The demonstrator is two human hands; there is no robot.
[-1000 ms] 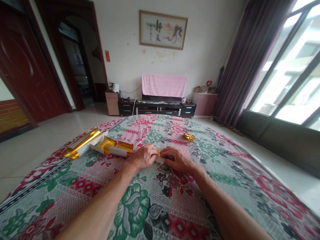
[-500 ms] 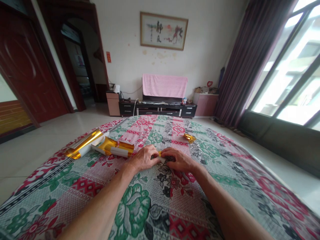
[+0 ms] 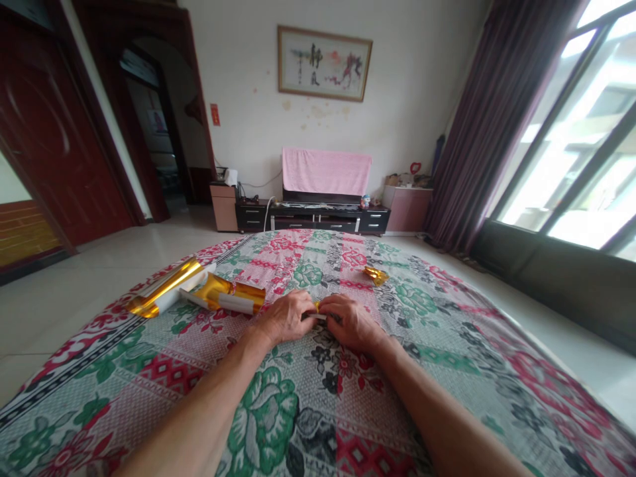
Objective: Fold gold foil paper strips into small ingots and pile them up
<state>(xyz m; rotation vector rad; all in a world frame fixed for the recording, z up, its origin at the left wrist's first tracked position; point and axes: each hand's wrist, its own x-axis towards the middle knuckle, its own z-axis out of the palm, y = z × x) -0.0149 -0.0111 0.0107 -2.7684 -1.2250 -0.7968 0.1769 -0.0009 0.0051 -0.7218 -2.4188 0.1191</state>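
Framed picture [image 3: 324,63] with brush characters: upper centre of frame, on white wall [image 3: 238,59]. Red strip [image 3: 214,114]: same wall, left of picture. Pink cloth [image 3: 326,171], draped: upper centre, above low black cabinet [image 3: 340,224]. Red heart-shaped ornament [image 3: 412,167]: on pink-fronted cabinet [image 3: 410,211]. Purple curtain [image 3: 464,126]: upper right, beside window [image 3: 571,126]. Red door [image 3: 54,139]: upper left.

On my feed the gold sheets [image 3: 214,287] look like super shiny foil with matt, papery white backs [image 3: 237,303]. The tablecloth [image 3: 268,411] reads as matt, textured fabric, the red door [image 3: 59,152] pretty glossy.
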